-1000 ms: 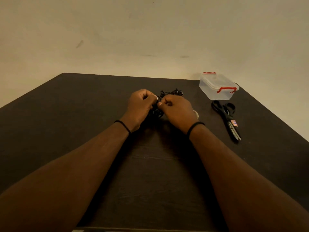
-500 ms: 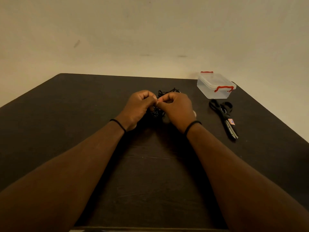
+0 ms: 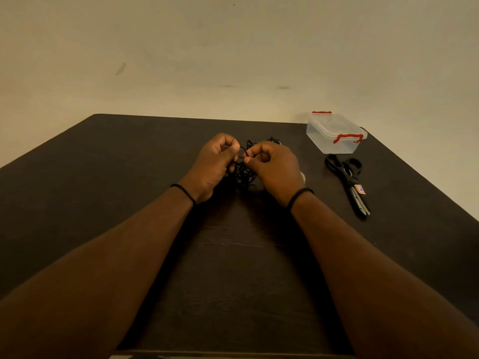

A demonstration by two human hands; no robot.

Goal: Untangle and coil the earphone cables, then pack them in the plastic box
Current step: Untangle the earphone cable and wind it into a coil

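I count one black cable tangle (image 3: 243,172) mid-table, one lidded plastic box (image 3: 334,133) at the far right corner, one scissors (image 3: 347,182). Left hand (image 3: 215,164) and right hand (image 3: 274,167) pinch strands, now slightly farther apart.

Scissors (image 3: 347,183) beside plastic box (image 3: 334,133)

Quick count of what's here: two hands, a left hand (image 3: 215,161) and a right hand (image 3: 274,167), each with one thin black band on the wrist, so two wristbands total. One black tangle of earphone cables (image 3: 243,172) between them; can't tell how many separate cables are in the knot. One clear plastic box (image 3: 334,133) with two red clips. One pair of black scissors (image 3: 348,182). One dark tabletop (image 3: 103,177) under all of it.
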